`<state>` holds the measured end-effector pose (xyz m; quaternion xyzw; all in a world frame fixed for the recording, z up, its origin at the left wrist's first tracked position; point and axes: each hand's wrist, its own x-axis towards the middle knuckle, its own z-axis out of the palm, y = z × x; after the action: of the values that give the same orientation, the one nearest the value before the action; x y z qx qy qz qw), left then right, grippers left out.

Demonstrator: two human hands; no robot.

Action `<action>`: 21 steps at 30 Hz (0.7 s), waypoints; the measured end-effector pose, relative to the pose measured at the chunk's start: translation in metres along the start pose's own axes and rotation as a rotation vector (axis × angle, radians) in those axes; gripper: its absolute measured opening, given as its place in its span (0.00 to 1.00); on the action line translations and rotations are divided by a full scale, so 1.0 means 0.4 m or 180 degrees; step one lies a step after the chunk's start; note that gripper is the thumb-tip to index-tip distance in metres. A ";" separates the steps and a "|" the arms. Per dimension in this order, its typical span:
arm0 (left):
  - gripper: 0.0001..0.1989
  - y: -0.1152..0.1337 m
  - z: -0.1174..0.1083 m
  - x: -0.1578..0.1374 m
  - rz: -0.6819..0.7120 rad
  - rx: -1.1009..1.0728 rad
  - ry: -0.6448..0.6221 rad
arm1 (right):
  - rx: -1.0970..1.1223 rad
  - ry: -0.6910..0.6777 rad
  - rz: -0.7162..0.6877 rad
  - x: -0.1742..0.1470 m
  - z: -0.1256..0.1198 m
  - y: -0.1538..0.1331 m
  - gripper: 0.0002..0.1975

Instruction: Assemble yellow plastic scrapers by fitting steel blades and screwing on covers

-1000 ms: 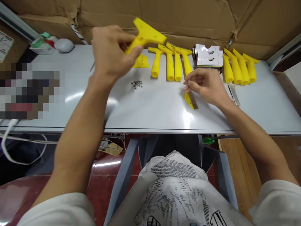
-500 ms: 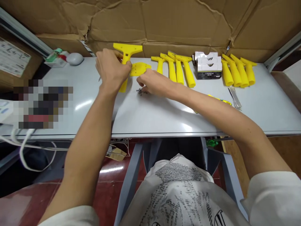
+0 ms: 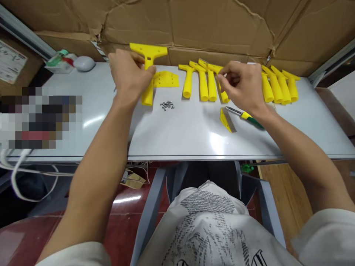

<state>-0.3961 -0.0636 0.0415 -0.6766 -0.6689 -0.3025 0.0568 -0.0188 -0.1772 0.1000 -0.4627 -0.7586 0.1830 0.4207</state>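
My left hand [image 3: 129, 75] is closed around a yellow scraper [image 3: 148, 50], held upright with its wide head at the top and its handle end at the table. Beside it lie flat yellow plates [image 3: 168, 79] with small holes. A small heap of screws [image 3: 167, 105] rests in front of them. My right hand [image 3: 242, 85] is raised before a row of yellow scrapers [image 3: 203, 83], thumb and fingertips pinched together; whatever is between them is too small to make out. Below that hand are a yellow-and-green screwdriver [image 3: 245, 116] and a loose yellow head piece [image 3: 225, 120].
More yellow scrapers [image 3: 277, 88] lean at the right, against the cardboard [image 3: 216, 29] at the back. A white rounded object [image 3: 84, 63] and a small box [image 3: 61, 62] stand at the far left. White cables [image 3: 24, 177] hang over the table's left front edge.
My right hand has moved from the screws over to the right, uncovering the screw heap, the plates and the loose head piece. My left hand still holds the scraper in nearly the same spot.
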 end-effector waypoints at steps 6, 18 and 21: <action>0.40 0.228 -0.022 -0.098 0.0554 -0.2431 -0.0276 | 0.0173 -0.0506 0.0153 -0.103 0.053 -0.074 0.28; 0.27 0.308 -0.062 -0.183 0.0980 -0.2549 -0.1014 | 0.0555 0.1558 0.0118 -0.004 -0.192 0.127 0.16; 0.22 0.327 -0.037 -0.196 0.1206 -0.2213 -0.0861 | 0.0261 0.2409 0.0392 -0.012 -0.375 0.316 0.17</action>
<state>-0.2719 -0.1519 0.0583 -0.8003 -0.3921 -0.4029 -0.2087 0.1726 -0.1342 0.1002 -0.5250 -0.5125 0.0544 0.6773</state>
